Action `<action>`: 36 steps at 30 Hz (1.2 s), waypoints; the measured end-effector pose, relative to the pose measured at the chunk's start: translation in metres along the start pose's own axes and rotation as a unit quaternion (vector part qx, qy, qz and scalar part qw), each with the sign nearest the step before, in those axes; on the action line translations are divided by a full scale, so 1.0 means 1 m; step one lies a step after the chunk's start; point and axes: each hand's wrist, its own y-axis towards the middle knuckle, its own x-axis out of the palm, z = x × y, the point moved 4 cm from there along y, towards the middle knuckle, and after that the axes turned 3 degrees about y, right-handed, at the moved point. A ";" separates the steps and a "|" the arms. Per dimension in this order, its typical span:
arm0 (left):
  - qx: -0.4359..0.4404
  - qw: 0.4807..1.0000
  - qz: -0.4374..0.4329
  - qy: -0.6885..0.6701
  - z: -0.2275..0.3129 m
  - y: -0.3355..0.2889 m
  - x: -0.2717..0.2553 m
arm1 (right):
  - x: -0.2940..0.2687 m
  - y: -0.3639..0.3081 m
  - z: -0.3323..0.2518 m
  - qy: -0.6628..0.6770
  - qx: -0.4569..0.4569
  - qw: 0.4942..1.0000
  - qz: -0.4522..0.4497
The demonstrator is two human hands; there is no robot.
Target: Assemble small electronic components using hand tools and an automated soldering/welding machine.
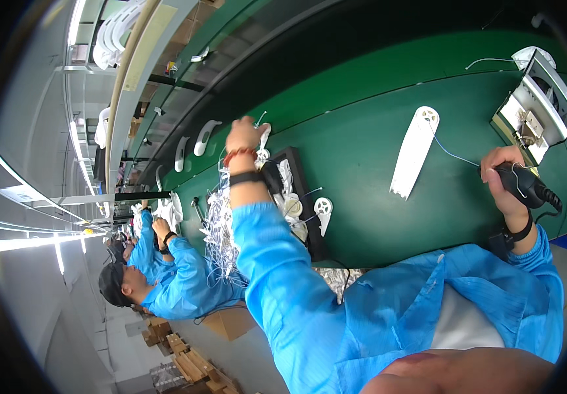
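Note:
My left hand [245, 134] is stretched far out over the left part of the green bench, its fingers closed on a small white plastic part [265, 136] with a thin wire. Below it are a heap of white parts with wires [221, 217] and a dark tray [317, 244] of similar pieces. My right hand [503, 177], at the right, is wrapped round a black corded hand tool [521, 181]; its tip is hidden. Between the hands lies a long white plastic shell [413, 154] with a round end, a thin blue wire running from it toward my right hand.
A small white part with a round head [323, 211] lies beside the tray. A metal-framed fixture [536, 108] stands at the far right, a white curved piece [534, 56] behind it. Co-workers in blue [188, 279] sit at the left. Shelving [136, 65] runs above the bench.

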 end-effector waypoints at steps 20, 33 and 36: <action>-0.277 0.955 -0.013 -0.105 -0.047 0.036 0.054 | 0.019 0.031 -0.022 0.044 -0.021 0.999 0.017; -0.182 0.981 -0.025 -0.054 -0.065 0.094 0.096 | 0.007 0.014 -0.002 0.042 -0.005 0.999 0.012; -0.246 0.966 -0.013 -0.084 -0.076 0.095 0.091 | 0.009 0.017 0.003 0.066 -0.021 0.998 0.014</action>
